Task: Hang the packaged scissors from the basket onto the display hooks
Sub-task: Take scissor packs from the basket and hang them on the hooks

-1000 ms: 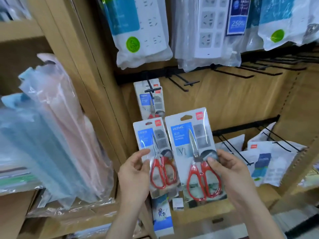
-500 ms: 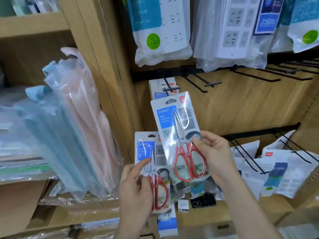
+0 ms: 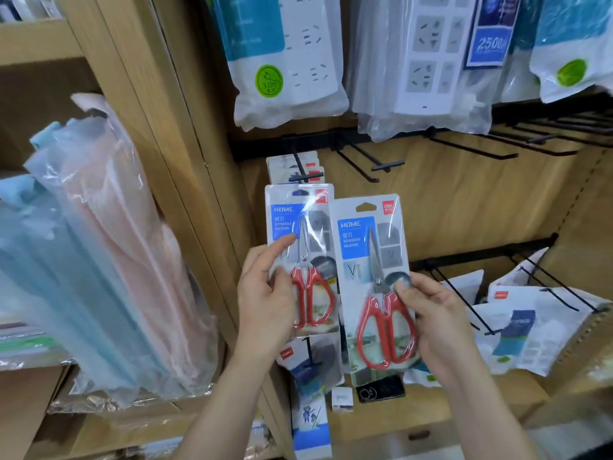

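**Two scissor packs in hand at the hook display**

Left hand: fingers closed around the left edge of the left scissors pack, thumb on the front over the red handles. Pack upright, its hang hole just below the loaded hook, not yet on it.

Right hand: fingers closed on the right scissors pack, thumb pressed on the front near the blade pivot. Pack upright, slightly lower than the left one, touching or overlapping it along the inner edge.

Hung scissors packs: already on the loaded hook, behind the left pack, mostly hidden.

Empty hooks: black wire, right of the loaded one, on the same black rail.

Power strip packages: hanging on the row above.

Lower hooks: carrying white flat packs.

Wooden shelf: below, with a small white box and a dark item.

Plastic-wrapped bundles: pink and blue, far left, behind the wooden upright.

Basket: not in view.
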The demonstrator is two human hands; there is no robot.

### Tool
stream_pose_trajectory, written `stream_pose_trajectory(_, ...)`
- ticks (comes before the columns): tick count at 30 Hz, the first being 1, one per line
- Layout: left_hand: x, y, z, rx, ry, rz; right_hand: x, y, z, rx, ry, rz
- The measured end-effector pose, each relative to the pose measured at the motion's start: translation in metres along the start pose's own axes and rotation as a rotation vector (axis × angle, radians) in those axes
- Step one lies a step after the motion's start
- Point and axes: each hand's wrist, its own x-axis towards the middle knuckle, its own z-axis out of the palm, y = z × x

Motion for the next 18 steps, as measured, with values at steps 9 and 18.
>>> stream_pose_trajectory(9,0.027,-0.017,0.013,0.208,-0.021,-0.024,0.002,0.005,-0.004,-0.027,0.111,0.027)
stream_pose_trajectory(18,0.091,-0.033,0.029,0.34,-0.147,-0.242,-0.002,-0.001,-0.006,-0.026,0.132,0.0)
